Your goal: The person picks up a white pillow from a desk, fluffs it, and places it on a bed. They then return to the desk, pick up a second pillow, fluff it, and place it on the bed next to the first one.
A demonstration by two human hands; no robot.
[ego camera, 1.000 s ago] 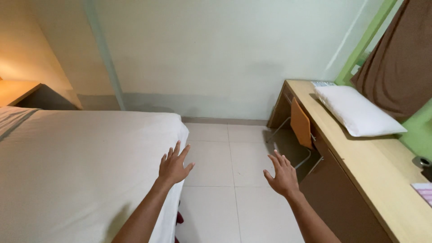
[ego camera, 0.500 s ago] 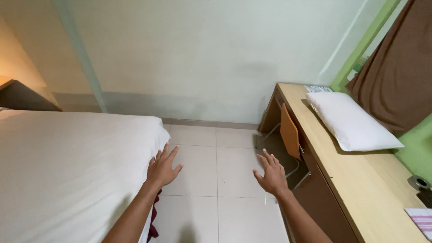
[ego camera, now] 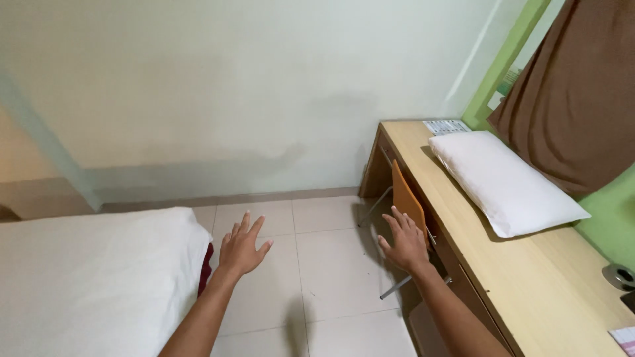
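left hand (ego camera: 241,248): empty, fingers spread apart, raised over the tiled floor (ego camera: 317,264), just beside the corner of the white bed (ego camera: 99,277). right hand (ego camera: 405,243): empty, fingers apart, palm down, near the back of the orange chair (ego camera: 407,198) tucked under the wooden desk (ego camera: 529,277). white pillow (ego camera: 506,182): lay flat on the desk top, well apart from both hands, below the brown curtain (ego camera: 569,99). handling note, as judged: with nothing gripped, both palms would best stay level and clear of the chair back; the pillow is soft and wants two hands at opposite ends.
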